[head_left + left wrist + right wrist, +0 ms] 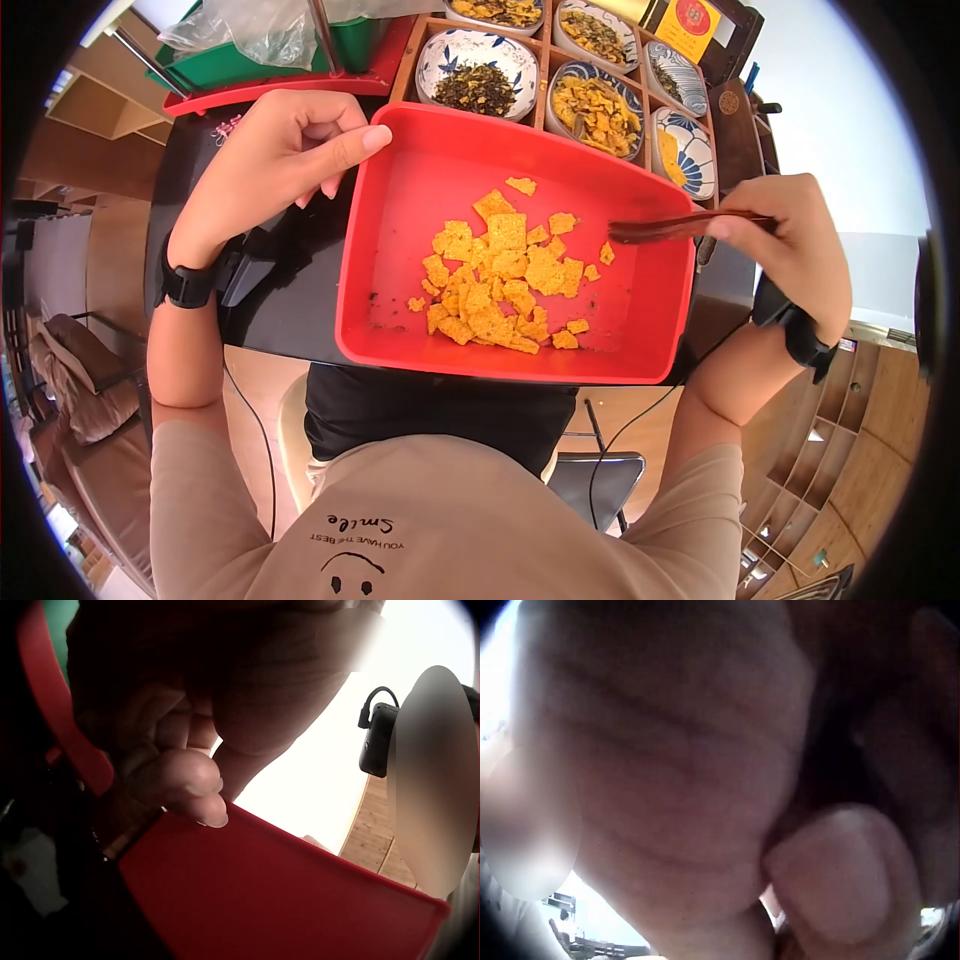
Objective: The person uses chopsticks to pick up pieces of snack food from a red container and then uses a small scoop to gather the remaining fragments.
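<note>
A red tray (420, 130) holds a pile of orange, broken crisp pieces (507, 262), with dark crumbs scattered on its floor. At its far left corner, my left hand (300, 160) pinches the rim, the thumb on the inner side; in the left wrist view the bent fingers (184, 776) lie against the tray's edge (300, 851). My right hand (790, 245) grips the handle of a dark brown wooden utensil (655, 230), whose far end hangs over the tray's right part, near a small loose piece (607, 253). In the right wrist view the palm and thumb (840, 881) fill most of the picture.
Behind the tray, a wooden divided box (543, 60) carries several patterned bowls with dark flakes (478, 88), yellow pieces (597, 108) and other dry bits. A green container (350, 45) with clear plastic bags stands at the far left on a red base. Cables hang beside both arms.
</note>
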`<move>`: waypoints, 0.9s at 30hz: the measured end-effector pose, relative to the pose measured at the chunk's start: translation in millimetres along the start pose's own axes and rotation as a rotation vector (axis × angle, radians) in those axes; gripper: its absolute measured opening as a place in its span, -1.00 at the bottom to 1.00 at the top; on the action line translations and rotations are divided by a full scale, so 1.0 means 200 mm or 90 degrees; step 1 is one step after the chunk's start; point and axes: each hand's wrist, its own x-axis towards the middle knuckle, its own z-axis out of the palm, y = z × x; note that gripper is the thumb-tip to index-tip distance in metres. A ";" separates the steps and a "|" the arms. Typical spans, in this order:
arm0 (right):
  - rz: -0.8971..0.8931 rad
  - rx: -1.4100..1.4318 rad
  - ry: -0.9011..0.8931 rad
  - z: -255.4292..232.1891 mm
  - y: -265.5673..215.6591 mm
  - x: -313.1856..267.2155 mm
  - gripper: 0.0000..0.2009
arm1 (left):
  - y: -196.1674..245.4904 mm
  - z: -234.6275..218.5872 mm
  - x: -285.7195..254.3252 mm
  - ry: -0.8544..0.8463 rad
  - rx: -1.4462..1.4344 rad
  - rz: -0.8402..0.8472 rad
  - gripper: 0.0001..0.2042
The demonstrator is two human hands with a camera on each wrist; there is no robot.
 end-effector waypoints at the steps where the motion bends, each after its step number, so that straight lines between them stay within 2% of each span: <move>1: -0.044 -0.064 -0.043 0.02 -0.02 0.03 -0.76 | 0.00 0.00 0.00 -0.001 -0.003 0.002 -0.69; 5: 0.017 -0.145 -0.086 0.09 -0.05 0.09 -0.71 | -0.01 0.00 0.00 0.002 0.006 -0.004 -0.69; 9: 0.044 -0.137 -0.106 0.13 -0.05 0.12 -0.70 | 0.00 0.00 0.00 0.003 -0.006 0.006 -0.69; 17: -0.010 -0.175 -0.074 0.19 -0.07 0.16 -0.63 | -0.01 0.01 0.00 -0.002 -0.011 0.015 -0.69; 19: -0.035 -0.179 -0.060 0.21 -0.08 0.16 -0.63 | -0.02 0.02 0.00 0.022 -0.024 0.041 -0.63; 23: -0.096 -0.199 -0.012 0.26 -0.08 0.18 -0.61 | -0.02 0.02 0.00 0.018 -0.026 0.040 -0.63; 27: -0.105 -0.208 0.002 0.28 -0.09 0.19 -0.61 | -0.01 0.01 0.00 0.009 -0.022 0.032 -0.67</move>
